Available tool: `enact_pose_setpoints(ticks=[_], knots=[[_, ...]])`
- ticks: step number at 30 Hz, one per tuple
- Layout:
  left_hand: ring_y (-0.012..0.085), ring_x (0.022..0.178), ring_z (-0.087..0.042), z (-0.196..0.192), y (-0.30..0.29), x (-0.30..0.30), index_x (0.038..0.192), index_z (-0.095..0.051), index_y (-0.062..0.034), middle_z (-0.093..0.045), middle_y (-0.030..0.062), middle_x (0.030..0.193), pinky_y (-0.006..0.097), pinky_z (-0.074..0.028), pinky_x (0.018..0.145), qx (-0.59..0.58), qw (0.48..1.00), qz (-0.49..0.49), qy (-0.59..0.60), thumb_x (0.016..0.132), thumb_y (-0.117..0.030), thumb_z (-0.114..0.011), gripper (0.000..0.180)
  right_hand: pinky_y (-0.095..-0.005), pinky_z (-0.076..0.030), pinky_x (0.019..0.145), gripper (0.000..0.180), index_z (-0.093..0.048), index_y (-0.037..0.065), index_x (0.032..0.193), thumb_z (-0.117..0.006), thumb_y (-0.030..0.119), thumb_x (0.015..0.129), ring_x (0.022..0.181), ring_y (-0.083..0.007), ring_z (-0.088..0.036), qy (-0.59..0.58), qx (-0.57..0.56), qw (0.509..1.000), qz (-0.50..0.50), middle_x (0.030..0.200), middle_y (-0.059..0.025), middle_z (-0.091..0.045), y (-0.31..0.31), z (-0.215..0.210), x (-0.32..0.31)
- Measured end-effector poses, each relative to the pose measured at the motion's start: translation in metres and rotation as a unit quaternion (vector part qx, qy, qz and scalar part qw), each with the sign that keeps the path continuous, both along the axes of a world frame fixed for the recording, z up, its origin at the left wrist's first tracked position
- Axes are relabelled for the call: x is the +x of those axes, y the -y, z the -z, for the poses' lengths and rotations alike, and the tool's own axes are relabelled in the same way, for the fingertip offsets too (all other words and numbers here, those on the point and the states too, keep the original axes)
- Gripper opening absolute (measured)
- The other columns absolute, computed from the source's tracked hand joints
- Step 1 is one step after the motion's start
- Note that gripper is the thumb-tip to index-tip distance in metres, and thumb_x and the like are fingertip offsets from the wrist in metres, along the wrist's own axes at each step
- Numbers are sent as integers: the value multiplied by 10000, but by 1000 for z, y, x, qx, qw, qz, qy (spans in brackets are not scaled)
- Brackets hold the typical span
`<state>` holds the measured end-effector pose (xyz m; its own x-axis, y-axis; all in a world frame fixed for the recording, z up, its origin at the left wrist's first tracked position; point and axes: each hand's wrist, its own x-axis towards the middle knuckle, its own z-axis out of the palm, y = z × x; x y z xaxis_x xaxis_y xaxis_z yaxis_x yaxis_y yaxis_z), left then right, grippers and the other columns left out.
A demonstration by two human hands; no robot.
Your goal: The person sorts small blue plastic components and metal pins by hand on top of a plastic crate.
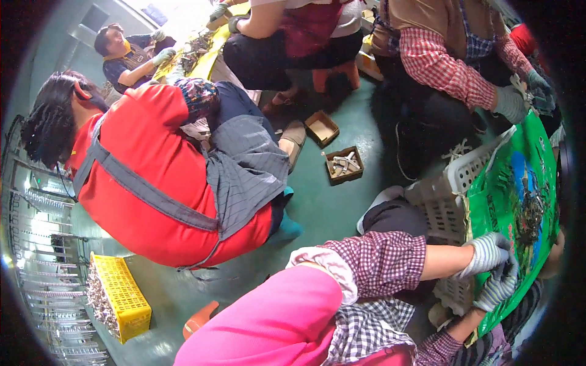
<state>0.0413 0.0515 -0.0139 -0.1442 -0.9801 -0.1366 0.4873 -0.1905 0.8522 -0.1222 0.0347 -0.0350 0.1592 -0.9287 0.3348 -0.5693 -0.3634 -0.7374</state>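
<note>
My left hand (487, 253), in a striped knit glove, reaches in from a pink sleeve with a checked cuff cover. Close below it, my right hand (497, 288) wears a similar glove. The fingers of both are drawn together and meet over the near part of a green printed sack (488, 213). Whatever they pinch is too small or hidden to make out. On the sack, just beyond my hands, lies a small heap of dark, thin pieces (530, 210).
A white plastic basket (442, 189) stands beside the sack. Two small boxes (321, 129) sit on the green floor, one holding pale pieces (345, 163). A yellow crate (125, 299) stands lower left. Co-workers, including one in red (146, 177), sit close around.
</note>
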Motion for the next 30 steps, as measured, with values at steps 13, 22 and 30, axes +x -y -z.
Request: enact_pose_setpoints(ticks=[13,22,30], knots=[[116,919,-541,-24,-20,38,1195,-481,46,-583,45,1012,249,-425,836,24,992,58,-107,875,-204,-527,409,-375,-467,796,222,-605,43,990,-556,36,774,888,-308,-589,-105,-186,977,-23,968,-158,-609,-23,-40,60],[120,923,-543,-33,-19,29,1222,-444,51,-575,65,1037,244,-433,829,42,989,82,-114,851,-202,-580,469,-351,-463,799,176,-617,27,948,-600,109,793,880,-275,-584,-27,-123,992,-13,946,-141,-602,-26,-46,46],[138,972,-509,-43,-26,37,1276,-380,35,-542,98,1092,258,-417,838,-45,998,50,2,845,-270,-578,565,-299,-469,753,144,-615,14,873,-631,129,788,811,-189,-589,-23,-84,993,-85,872,-111,-611,-12,-59,43]])
